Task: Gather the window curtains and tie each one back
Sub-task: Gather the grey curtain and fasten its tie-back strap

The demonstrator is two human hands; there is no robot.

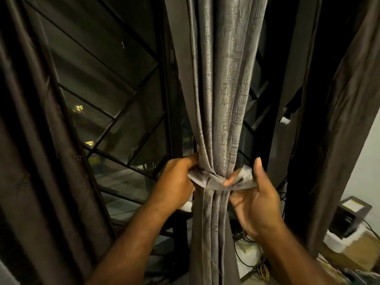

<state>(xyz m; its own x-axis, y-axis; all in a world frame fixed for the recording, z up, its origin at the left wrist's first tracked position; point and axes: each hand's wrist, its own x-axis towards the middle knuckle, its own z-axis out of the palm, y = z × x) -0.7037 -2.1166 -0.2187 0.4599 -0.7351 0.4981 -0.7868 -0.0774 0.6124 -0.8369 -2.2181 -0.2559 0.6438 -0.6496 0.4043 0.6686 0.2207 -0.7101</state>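
A grey textured curtain (224, 83) hangs in the middle, gathered into a narrow bunch at waist height. A matching fabric tie-back band (213, 182) wraps across its front. My left hand (174, 182) grips the band's left end, pressed against the bunch. On the other side my right hand (253, 198) pinches the band's right end between thumb and fingers. A dark brown curtain (30, 151) hangs at the left and another (339, 99) at the right.
Behind the curtain is a dark window with a metal grille (107, 103). At the lower right stand a black box (351, 217), a cardboard box with white foam (349, 245), and cables (259, 264) on the floor beside a white wall (366, 171).
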